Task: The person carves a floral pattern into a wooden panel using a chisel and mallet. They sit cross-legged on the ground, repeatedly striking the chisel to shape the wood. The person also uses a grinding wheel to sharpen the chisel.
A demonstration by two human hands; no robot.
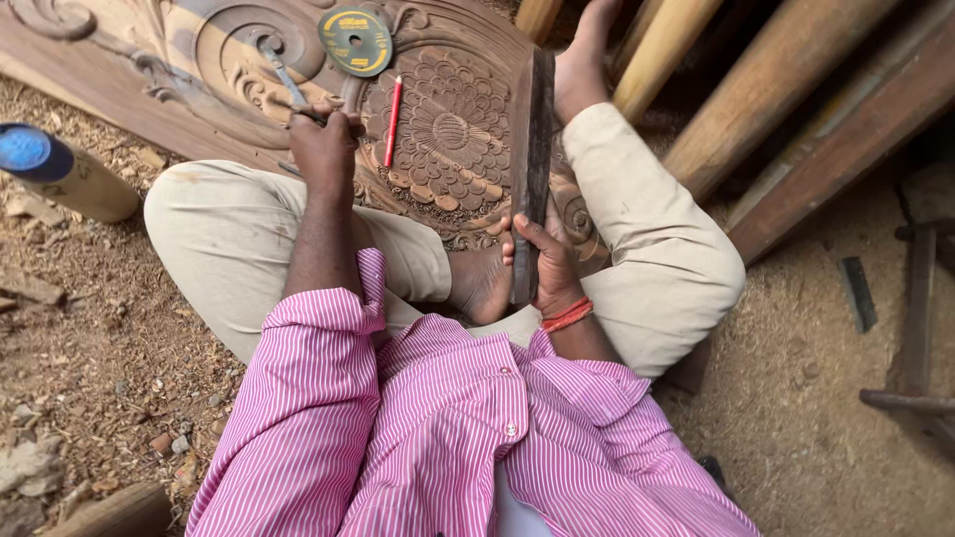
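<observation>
Closest to you, your pink striped shirt (438, 438) fills the lower view, both sleeves rolled back from your forearms. Your left hand (323, 144) is closed around a thin metal chisel (286, 85), its tip set on the carved wooden panel (448, 139) that rests across your legs, tilted up toward you. Your right hand (542, 264) grips the lower end of a dark wooden mallet (532, 169), which stands on end along the panel's right edge, just beside your bare foot (482, 283). A red pencil (394, 121) lies on the floral relief, and a round cutting disc (355, 42) sits above it, near the chisel. Out to the left, a cylinder with a blue cap (60, 174) lies on the sawdust-strewn floor (109, 328); wooden poles (716, 89) lean at the upper right. As I judge it, the chisel could skid across the finished petals if struck off-line, and the unsecured panel could shift on your legs.
</observation>
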